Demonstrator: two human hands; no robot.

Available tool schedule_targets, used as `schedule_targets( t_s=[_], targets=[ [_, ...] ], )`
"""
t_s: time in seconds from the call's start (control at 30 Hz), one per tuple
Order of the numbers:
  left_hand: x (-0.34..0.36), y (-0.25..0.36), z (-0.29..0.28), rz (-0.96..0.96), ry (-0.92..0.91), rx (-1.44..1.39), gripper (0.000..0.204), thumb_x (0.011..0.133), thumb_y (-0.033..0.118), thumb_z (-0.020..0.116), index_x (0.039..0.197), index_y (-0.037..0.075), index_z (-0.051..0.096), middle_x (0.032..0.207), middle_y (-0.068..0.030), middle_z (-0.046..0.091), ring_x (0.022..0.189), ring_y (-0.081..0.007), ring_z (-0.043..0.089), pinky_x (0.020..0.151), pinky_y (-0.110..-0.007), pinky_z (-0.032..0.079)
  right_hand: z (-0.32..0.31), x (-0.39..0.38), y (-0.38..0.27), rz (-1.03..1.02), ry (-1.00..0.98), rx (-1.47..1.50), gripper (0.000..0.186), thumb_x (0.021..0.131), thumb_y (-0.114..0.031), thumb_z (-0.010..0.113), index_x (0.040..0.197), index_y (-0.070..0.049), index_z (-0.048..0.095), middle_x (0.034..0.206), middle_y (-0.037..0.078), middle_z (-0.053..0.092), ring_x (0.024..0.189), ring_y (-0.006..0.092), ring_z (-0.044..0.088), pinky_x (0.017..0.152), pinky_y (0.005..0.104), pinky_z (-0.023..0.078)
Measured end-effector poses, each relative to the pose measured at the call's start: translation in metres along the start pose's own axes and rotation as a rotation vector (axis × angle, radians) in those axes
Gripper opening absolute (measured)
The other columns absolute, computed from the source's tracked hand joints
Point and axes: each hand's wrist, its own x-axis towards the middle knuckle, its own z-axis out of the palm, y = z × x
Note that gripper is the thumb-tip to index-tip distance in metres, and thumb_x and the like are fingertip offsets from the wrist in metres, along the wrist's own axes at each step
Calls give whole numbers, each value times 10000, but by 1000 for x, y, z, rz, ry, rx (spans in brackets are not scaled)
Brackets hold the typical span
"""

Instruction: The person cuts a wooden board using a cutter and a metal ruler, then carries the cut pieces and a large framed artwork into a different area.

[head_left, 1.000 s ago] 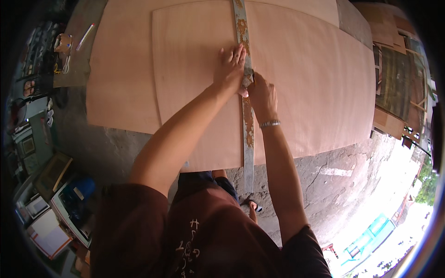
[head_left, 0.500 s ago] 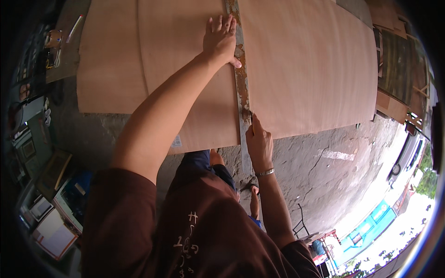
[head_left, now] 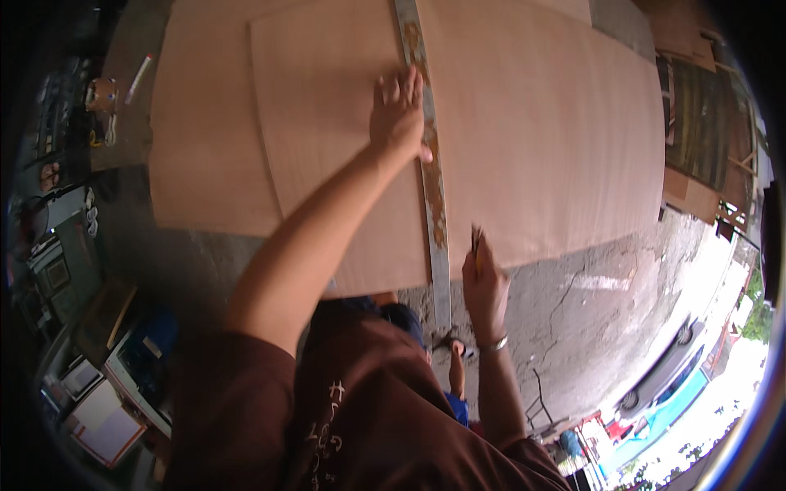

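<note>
A long metal straightedge [head_left: 435,213] with rusty patches lies lengthwise across pale plywood sheets [head_left: 540,123] and sticks out past their near edge. My left hand [head_left: 397,114] is spread on the straightedge and the wood just left of it, fingers apart and holding nothing. Near the sheets' front edge, to the right of the straightedge and apart from it, my right hand [head_left: 487,282] grips a small yellow-handled cutter [head_left: 477,245], its tip pointing away from me.
A white marker [head_left: 139,78] and small items sit left of the plywood. More boards [head_left: 700,131] are stacked at right. Framed items [head_left: 106,425] and clutter fill the lower left. Below are cracked concrete [head_left: 573,327] and a sandalled foot. A car [head_left: 663,364] stands at lower right.
My right hand with the cutter has moved from beside my left hand down along the straightedge to the front edge, then slightly rightward away from it. My left hand stays pressed on the straightedge.
</note>
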Motion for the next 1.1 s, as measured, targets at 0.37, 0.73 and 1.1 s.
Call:
schedule_targets(
  t_s=[0.37,0.73,1.1],
  targets=[
    [2,1,-19,-3,-51,-55,1440,442,556,891,1521,-14,125,1608,-150,116,1469,-307,190,1143,-580,251,105,433,-100,-84,-45,14,287,888,-205,496,1094,-75,646,894,239,684,821,405,679,740,529,539],
    [0,-6,-14,18,1,-117,1427,436,570,881,1520,-10,155,1602,-156,131,1460,-324,208,1131,-593,256,96,431,-125,-66,-218,-174,283,841,-123,484,1024,-91,698,877,225,701,755,352,705,708,441,579],
    [0,-7,-10,16,-17,-45,1431,444,617,857,1524,3,144,1605,-156,117,1470,-318,180,1135,-608,217,98,283,-62,-165,-6,-105,287,830,-122,542,1092,-134,658,824,240,665,790,450,654,674,535,540]
  ],
)
